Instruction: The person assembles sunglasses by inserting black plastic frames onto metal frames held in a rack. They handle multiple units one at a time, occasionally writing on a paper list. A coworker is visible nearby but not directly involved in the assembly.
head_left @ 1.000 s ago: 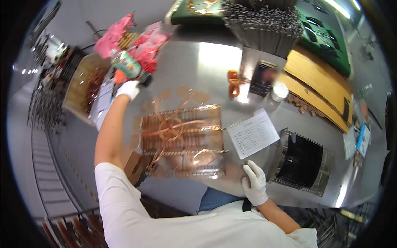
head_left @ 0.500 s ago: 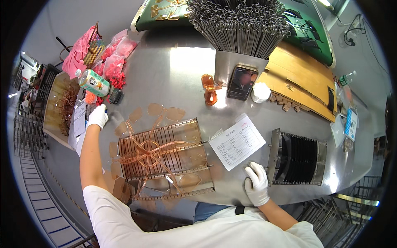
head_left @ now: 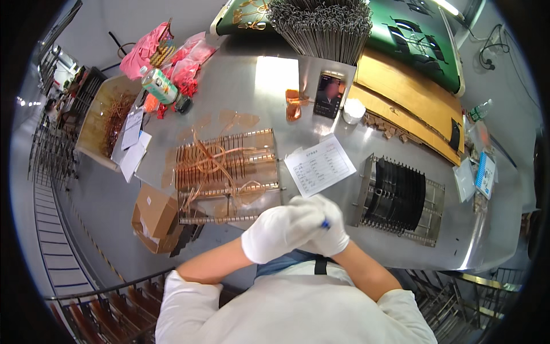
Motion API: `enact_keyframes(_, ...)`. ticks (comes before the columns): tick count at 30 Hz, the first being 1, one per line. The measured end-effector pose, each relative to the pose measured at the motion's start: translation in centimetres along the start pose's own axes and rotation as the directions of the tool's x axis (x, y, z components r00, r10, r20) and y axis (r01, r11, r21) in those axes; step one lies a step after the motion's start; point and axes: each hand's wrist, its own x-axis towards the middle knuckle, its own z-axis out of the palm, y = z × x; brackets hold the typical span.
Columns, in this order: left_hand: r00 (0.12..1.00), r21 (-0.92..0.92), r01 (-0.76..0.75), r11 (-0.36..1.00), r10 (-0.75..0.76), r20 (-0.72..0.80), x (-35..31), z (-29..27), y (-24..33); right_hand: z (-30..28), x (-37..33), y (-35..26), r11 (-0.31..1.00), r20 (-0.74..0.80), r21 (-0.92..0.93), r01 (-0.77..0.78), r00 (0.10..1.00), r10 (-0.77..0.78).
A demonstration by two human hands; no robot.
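Observation:
My left hand and my right hand, both in white gloves, meet at the table's near edge. Their fingers are closed and overlap. A small blue-ended thing pokes out between them; most of it is covered, so its kind does not show. Just beyond the hands lies a printed form with handwriting. Left of it, a wire rack stands under a copper-coloured frame whose arms carry amber lenses. To the right, another rack holds a row of black curved pieces.
A phone, white round container and orange sunglass lenses lie farther back, before a bundle of metal rods. Yellow cardboard lies right. A bottle rests left; a cardboard box stands below the table's left side.
My left hand has come from the far left, beside the bottle, to the near middle. It now meets my right hand, which has shifted slightly left and inward. The view has shifted too.

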Motion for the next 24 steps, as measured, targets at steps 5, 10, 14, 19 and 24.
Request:
enact_keyframes(5, 0.965, 0.187, 0.229, 0.955, -0.197, -0.173, -5.7, 6.8, -0.9, -3.1, -2.7, 4.0, 0.961, -0.332, -0.206, -0.183, 0.937, 0.107)
enact_keyframes(10, 0.991, 0.436, 0.1, 0.894, -0.129, 0.037, -7.5, 6.7, -3.5, -0.6, -2.0, 8.1, 0.982, -0.437, 0.095, -0.163, 0.88, 0.188)
enact_keyframes(14, 0.986, 0.397, 0.078, 0.915, -0.129, 0.103, -8.1, 6.5, -4.7, 0.0, 0.8, 11.4, 0.958, -0.425, 0.026, -0.285, 0.865, 0.268)
enact_keyframes(19, 0.97, 0.376, 0.188, 0.907, -0.231, 0.073, -9.5, 4.5, -6.1, 0.4, 2.1, 13.5, 0.917, -0.505, -0.149, -0.369, 0.826, 0.25)
enact_keyframes(24, 0.931, 0.343, 0.313, 0.886, -0.215, -0.293, -8.1, 5.4, -4.9, 1.6, 1.0, 12.7, 0.883, -0.379, 0.075, -0.464, 0.806, 0.455)
